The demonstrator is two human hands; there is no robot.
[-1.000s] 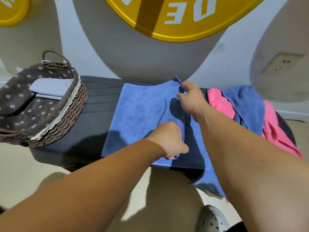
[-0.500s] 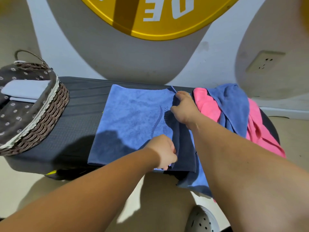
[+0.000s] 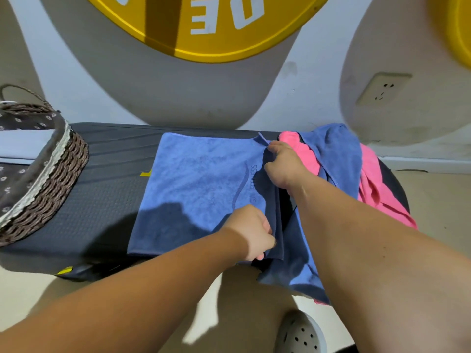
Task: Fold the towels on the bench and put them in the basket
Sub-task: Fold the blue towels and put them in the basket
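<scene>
The left hand [image 3: 251,231] pinches the near right edge of the blue towel [image 3: 201,184] on the bench [image 3: 109,179], the right hand [image 3: 284,165] pinches its far right corner, so this fold seems only starting; one pale towel [image 3: 23,149] lies in the basket [image 3: 51,179] at left, and a pink and blue pile [image 3: 339,154] waits at right.
</scene>
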